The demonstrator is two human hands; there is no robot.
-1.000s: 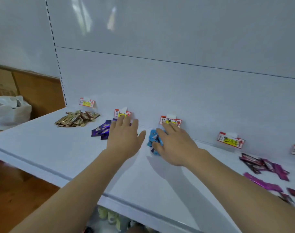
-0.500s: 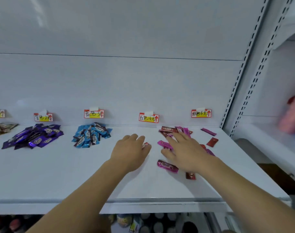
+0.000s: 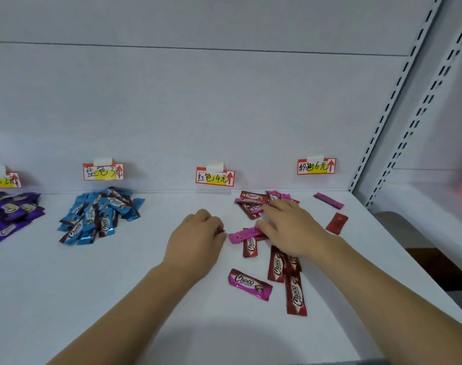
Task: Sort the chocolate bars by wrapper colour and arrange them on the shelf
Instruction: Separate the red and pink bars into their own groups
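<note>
Red and pink chocolate bars lie mixed on the white shelf (image 3: 93,285) below the red label (image 3: 215,177) and the pink label (image 3: 316,166). My right hand (image 3: 290,227) lies spread on this mix, its thumb touching a pink bar (image 3: 240,236). Left of it, my left hand (image 3: 198,238) has its fingers curled, and a bit of a red bar (image 3: 221,231) shows at its fingertips. A pink bar (image 3: 249,284) and red bars (image 3: 295,293) lie nearer me. The blue pile (image 3: 100,214) and purple pile (image 3: 8,217) lie sorted to the left.
A single red bar (image 3: 336,223) and a pink bar (image 3: 328,201) lie apart at the right. Slotted uprights (image 3: 398,101) end the shelf on the right, with another shelf unit beyond. The blue label (image 3: 103,172) hangs on the back wall.
The view swung right from the purple and blue piles to the red and pink mix. Both hands moved there; my left fingers curled around a red bar.
</note>
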